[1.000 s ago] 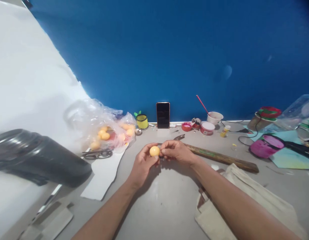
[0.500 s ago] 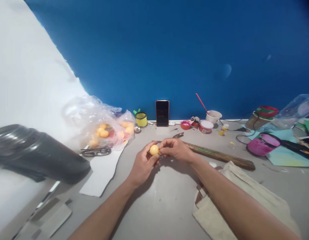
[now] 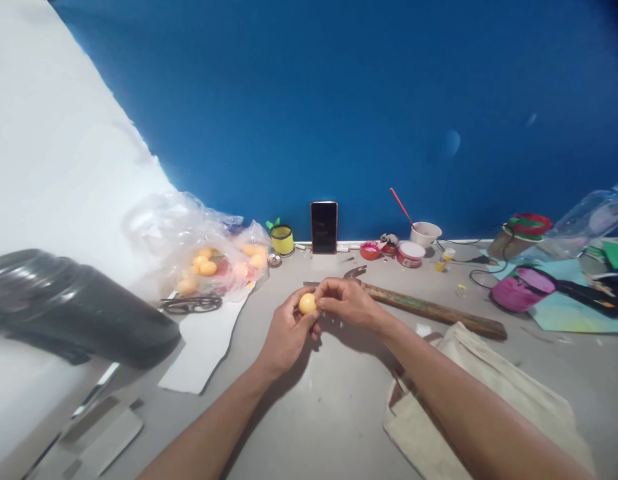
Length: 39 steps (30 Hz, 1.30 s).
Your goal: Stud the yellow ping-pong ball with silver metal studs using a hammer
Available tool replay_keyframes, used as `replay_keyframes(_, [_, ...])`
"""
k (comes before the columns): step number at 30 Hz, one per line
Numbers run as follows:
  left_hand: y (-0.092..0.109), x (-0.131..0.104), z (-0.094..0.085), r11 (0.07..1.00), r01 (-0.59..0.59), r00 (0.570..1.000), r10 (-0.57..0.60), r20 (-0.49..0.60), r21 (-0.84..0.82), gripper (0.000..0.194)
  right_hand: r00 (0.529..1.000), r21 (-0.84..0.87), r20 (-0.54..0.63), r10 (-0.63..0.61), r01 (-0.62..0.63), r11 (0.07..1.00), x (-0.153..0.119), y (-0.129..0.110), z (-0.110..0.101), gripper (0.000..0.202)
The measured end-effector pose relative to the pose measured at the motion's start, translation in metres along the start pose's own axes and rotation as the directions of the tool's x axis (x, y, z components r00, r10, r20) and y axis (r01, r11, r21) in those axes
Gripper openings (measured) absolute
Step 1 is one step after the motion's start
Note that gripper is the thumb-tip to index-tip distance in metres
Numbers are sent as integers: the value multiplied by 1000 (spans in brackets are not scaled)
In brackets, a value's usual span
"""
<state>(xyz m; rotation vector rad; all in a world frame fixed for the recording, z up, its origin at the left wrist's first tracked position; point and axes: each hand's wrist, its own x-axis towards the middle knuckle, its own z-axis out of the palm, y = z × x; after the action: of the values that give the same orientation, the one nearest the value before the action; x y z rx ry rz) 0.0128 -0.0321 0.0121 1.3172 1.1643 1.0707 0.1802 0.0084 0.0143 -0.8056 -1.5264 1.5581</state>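
Observation:
A small yellow-orange ball (image 3: pixel 307 304) is held above the grey table (image 3: pixel 319 413). My left hand (image 3: pixel 287 333) has its thumb and fingers closed around the ball from the left and below. On the right side of the ball, my right hand (image 3: pixel 347 303) is pinched, its thumb and fingertips right at the ball's edge; whatever is between those fingertips is too small to make out. Behind and to the right of my right hand lies a hammer with a worn wooden handle (image 3: pixel 439 311).
Left: a dark bottle (image 3: pixel 89 307), glasses (image 3: pixel 191 305), white paper (image 3: pixel 203 343) and a plastic bag with orange balls (image 3: pixel 203 262). Back: a phone (image 3: pixel 324 228), a yellow pot (image 3: pixel 282 240) and a white cup (image 3: pixel 425 234). Right: beige cloth (image 3: pixel 493 400) and a pink cup (image 3: pixel 521 290).
The ball and my hands are almost in the same place. My right fingers have shifted slightly against the ball, and the view has moved a little.

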Motion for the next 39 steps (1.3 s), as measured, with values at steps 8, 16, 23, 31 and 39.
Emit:
replay_keyframes(8, [8,-1,1,989,-3,999,9,40,-151,43,999,26,-44,7,-6,1000,2,0,-6,32])
replay_keyframes(16, [10,-2,1,973,34,999,-24,49,-228,48,995,-112,-99,0,-11,994,0,0,-2,36])
replay_keyframes(23, [9,-2,3,923,92,994,-62,92,-373,48,975,-242,-217,-50,-4,970,4,-4,-13,43])
replay_keyframes(31, [9,2,-7,887,144,989,-124,76,-438,56,886,-873,-462,36,-462,159,-9,-21,-64,26])
replay_keyframes(39, [10,6,-6,945,55,996,-74,-45,-322,49,953,-947,-302,15,-302,105,-9,-7,-72,27])
